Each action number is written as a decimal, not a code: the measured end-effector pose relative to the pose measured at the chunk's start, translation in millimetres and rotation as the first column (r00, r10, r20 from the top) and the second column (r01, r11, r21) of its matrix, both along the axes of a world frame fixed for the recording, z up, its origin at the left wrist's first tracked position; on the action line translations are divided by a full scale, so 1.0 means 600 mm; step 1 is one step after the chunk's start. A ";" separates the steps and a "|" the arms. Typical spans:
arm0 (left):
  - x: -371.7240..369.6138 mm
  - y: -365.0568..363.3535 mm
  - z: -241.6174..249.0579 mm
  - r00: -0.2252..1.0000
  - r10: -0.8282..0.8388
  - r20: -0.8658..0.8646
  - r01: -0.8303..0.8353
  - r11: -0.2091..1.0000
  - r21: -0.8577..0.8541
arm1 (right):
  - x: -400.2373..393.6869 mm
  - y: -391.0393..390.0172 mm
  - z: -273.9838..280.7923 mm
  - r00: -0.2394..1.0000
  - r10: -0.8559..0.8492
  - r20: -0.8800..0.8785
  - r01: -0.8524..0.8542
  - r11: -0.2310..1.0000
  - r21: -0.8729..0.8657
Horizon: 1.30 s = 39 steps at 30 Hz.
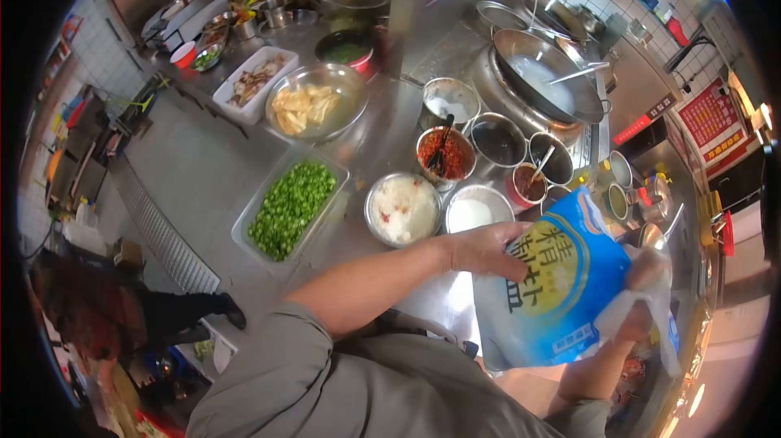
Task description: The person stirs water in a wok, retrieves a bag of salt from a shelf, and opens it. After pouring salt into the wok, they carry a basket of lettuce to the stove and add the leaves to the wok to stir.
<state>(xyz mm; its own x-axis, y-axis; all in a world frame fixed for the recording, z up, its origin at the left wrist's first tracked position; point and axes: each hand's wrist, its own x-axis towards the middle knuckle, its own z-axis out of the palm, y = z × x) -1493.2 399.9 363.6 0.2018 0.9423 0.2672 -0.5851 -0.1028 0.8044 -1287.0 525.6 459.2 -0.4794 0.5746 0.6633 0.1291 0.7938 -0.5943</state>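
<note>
A big blue and white salt bag (561,283) with a yellow printed panel is held between my two hands in front of my body, over the counter's near edge. My left hand (488,249) grips its upper left side, thumb across the front. On the far right side, my right hand (644,275) is closed on the bag, partly covered by loose white plastic (622,312). Just beyond my left hand stands a metal pot of white granules (478,210). Beside it are a bowl of whitish minced food (402,209) and a pot of red chili (446,155) with a black spoon.
A tub of chopped green peppers (291,209) sits left on the steel counter (366,149). Behind are a bowl of yellowish pieces (305,108) and a white tray (256,84). A wok (541,76) with a ladle rests at the back right. Another person (106,308) is at lower left.
</note>
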 end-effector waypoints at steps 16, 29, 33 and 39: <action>-0.262 0.059 -0.107 0.820 0.258 0.512 0.050 0.858 -0.512 | -0.496 0.158 -0.060 0.883 0.459 0.098 -0.291 0.699 -0.653; -0.322 0.112 -0.103 0.560 0.279 0.780 0.129 0.901 -0.415 | -0.641 0.331 -0.236 0.650 0.731 0.206 -0.361 0.536 -0.763; -0.323 0.126 -0.111 0.530 0.251 0.810 0.163 0.907 -0.389 | -0.642 0.333 -0.241 0.630 0.751 0.196 -0.353 0.502 -0.789; -0.317 0.129 -0.096 0.500 0.292 0.815 0.131 0.905 -0.405 | -0.642 0.337 -0.235 0.613 0.766 0.192 -0.348 0.480 -0.805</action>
